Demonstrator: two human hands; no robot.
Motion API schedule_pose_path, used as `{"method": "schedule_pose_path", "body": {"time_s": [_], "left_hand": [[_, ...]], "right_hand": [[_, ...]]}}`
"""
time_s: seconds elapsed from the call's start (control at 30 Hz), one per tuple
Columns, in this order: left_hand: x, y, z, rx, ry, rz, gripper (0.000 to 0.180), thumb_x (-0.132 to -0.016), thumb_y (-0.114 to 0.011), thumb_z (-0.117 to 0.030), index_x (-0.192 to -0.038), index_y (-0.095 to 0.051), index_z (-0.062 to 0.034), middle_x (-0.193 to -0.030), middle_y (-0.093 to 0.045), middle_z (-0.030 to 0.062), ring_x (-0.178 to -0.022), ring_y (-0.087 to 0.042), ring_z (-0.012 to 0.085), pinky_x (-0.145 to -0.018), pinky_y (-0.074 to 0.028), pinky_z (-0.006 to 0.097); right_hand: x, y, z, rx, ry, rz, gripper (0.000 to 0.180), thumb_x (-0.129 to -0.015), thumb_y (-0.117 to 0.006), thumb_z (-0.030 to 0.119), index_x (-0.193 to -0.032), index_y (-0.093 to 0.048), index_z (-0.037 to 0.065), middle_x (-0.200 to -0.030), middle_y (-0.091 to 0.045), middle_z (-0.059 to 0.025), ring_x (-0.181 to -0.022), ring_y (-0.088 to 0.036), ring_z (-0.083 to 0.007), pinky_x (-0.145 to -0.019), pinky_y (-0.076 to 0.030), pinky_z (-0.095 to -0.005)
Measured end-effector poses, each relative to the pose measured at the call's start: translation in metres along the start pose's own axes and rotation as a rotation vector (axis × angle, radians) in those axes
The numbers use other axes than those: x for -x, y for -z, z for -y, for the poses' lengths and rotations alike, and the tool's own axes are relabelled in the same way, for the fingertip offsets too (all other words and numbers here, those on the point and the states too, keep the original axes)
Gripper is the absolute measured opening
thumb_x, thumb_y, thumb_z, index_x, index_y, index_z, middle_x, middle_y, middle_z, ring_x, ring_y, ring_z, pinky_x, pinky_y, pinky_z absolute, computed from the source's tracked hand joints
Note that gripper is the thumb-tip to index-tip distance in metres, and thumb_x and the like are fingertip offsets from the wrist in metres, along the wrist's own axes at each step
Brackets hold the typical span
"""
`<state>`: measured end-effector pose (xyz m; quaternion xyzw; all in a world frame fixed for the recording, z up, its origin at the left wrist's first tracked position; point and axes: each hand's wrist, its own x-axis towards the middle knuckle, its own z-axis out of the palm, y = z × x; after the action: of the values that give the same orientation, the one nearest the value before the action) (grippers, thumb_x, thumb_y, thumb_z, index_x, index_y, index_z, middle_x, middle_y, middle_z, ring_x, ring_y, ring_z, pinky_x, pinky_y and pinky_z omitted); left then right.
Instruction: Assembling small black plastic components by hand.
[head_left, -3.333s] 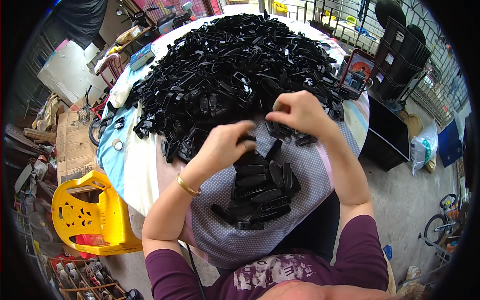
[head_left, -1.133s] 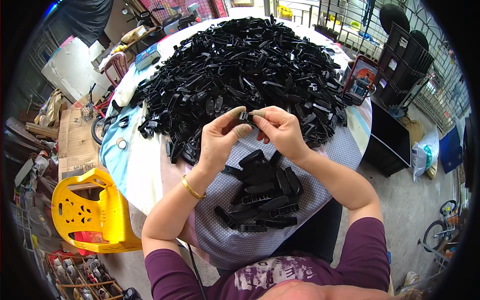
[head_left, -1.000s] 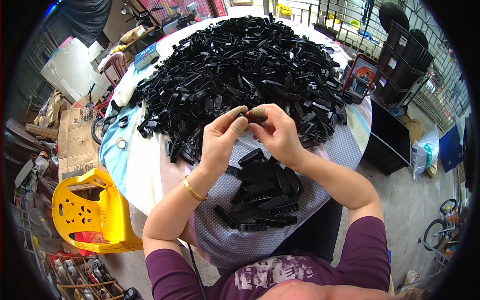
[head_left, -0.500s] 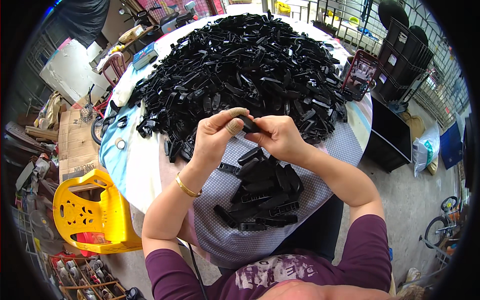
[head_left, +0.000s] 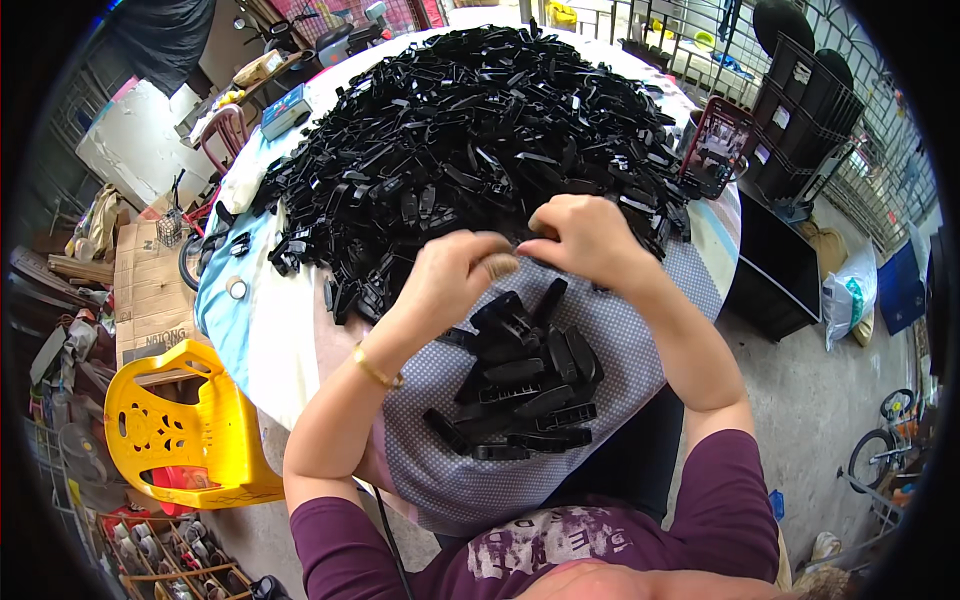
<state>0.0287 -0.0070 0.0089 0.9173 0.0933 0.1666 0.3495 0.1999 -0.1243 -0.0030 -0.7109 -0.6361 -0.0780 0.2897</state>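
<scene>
On the near left, a yellow plastic chair point(head_left: 228, 432) stands on a grey concrete floor point(head_left: 790, 390) near a crowded shoe rack point(head_left: 172, 574). Stacked black crates point(head_left: 800, 112) stand far right before a metal grille point(head_left: 886, 135), with daylight beyond.

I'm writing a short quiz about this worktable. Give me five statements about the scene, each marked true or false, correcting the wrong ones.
1. The large pile of black parts is farther from the person than the smaller heap. True.
2. The bracelet is on the right wrist. False: the gold bracelet is on the left wrist.
3. The left hand has a tan wrapping on its thumb. True.
4. The phone lies face down. False: the phone is propped up, its screen showing.
5. The yellow chair is at the left side of the table. True.
</scene>
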Motion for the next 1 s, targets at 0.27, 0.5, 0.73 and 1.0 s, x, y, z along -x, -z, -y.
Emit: {"method": "schedule_pose_path", "body": {"time_s": [0.27, 0.5, 0.73, 1.0], "left_hand": [[-0.022, -0.036, 0.032, -0.742, -0.096, -0.250, 0.023, -0.072, -0.068, -0.015, -0.086, -0.054, -0.0045, -0.079, -0.057, 0.0115, -0.072, -0.061, 0.0258, -0.061, -0.050, 0.034], [-0.012, -0.013, 0.024, 0.251, 0.208, -0.247, 0.026, -0.080, -0.061, -0.009, -0.103, -0.061, 0.0014, -0.071, -0.059, 0.0060, -0.064, -0.057, 0.0121, -0.055, -0.047, 0.026], [-0.002, 0.005, 0.007, 1.154, 0.280, -0.145, 0.025, -0.085, -0.063, -0.009, -0.107, -0.060, 0.0018, -0.078, -0.060, 0.0012, -0.068, -0.057, 0.0074, -0.062, -0.048, 0.021], [-0.001, -0.001, 0.017, 0.808, 0.079, -0.263, 0.031, -0.080, -0.067, -0.003, -0.109, -0.061, 0.0026, -0.089, -0.065, 0.0032, -0.075, -0.058, 0.0069, -0.069, -0.049, 0.020]], "right_hand": [[0.005, -0.026, 0.007, 0.190, 0.042, -0.005, 0.013, -0.071, -0.065, 0.018, -0.073, -0.062, 0.005, -0.075, -0.057, -0.0077, -0.073, -0.057, -0.0242, -0.066, -0.049, -0.0355], [-0.003, -0.011, 0.005, -0.290, 0.083, -0.175, 0.011, -0.079, -0.061, 0.008, -0.087, -0.065, 0.002, -0.084, -0.063, -0.0128, -0.074, -0.063, -0.0260, -0.064, -0.051, -0.0310], [0.000, -0.019, 0.022, -0.664, 0.035, -0.182, 0.013, -0.081, -0.061, 0.002, -0.093, -0.064, -0.003, -0.079, -0.064, -0.0101, -0.066, -0.061, -0.0144, -0.059, -0.048, -0.0245], [-0.001, -0.020, 0.024, -0.715, 0.049, -0.275, 0.012, -0.084, -0.060, 0.001, -0.093, -0.064, -0.005, -0.078, -0.061, -0.0038, -0.062, -0.054, -0.0061, -0.054, -0.044, -0.0183]]}}
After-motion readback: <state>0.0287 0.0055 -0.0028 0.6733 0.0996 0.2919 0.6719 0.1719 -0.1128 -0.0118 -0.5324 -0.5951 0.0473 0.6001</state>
